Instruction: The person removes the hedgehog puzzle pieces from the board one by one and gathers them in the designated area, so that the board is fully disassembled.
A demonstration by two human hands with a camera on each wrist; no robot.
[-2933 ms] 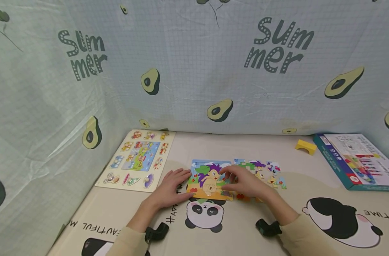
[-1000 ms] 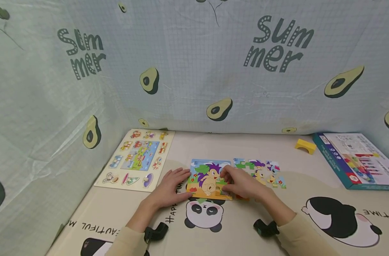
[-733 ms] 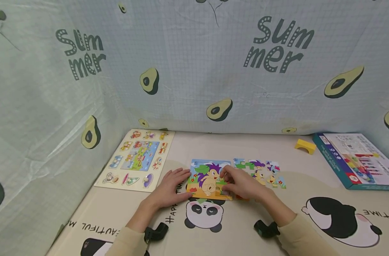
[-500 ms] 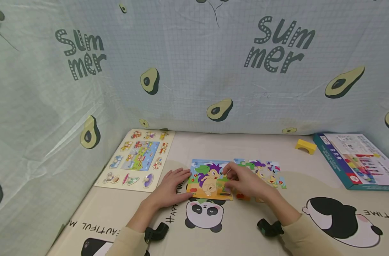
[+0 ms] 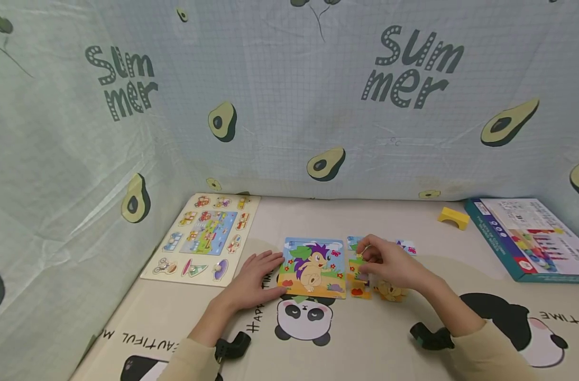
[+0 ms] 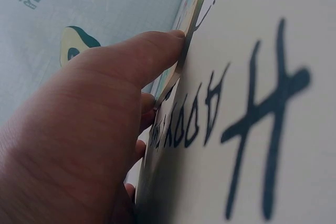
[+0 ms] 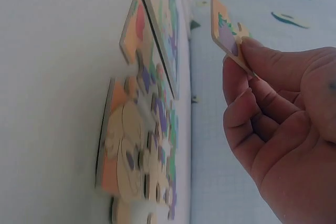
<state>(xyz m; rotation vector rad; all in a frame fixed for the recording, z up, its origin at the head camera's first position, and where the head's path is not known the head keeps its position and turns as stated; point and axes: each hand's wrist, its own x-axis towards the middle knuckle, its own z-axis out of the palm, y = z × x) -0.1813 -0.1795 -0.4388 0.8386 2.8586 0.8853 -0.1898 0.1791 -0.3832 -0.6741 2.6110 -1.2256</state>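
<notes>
A hedgehog picture board (image 5: 313,270) lies flat in the middle of the head view. My left hand (image 5: 253,280) rests at its left side, fingers extended; in the left wrist view the thumb (image 6: 163,45) touches the board's edge. In my right hand (image 5: 396,264) a puzzle piece (image 7: 226,32), orange with a purple patch, is pinched between thumb and fingers and raised above the table. Below and around this hand lie loose puzzle pieces, among them one with a red patch (image 5: 359,292) and one with the hedgehog's belly (image 7: 123,148). The hand covers several of them in the head view.
A large vehicle peg puzzle (image 5: 151,271) stands at the back left. At the back right are a yellow arched block (image 5: 454,217) and a teal-edged box (image 5: 532,238). A patterned cloth wall (image 5: 270,79) borders the table behind and on the left.
My right hand has moved right, off the board's lower right part to over the loose pieces, carrying the puzzle piece. The board's right side now shows fully. My left hand stays put.
</notes>
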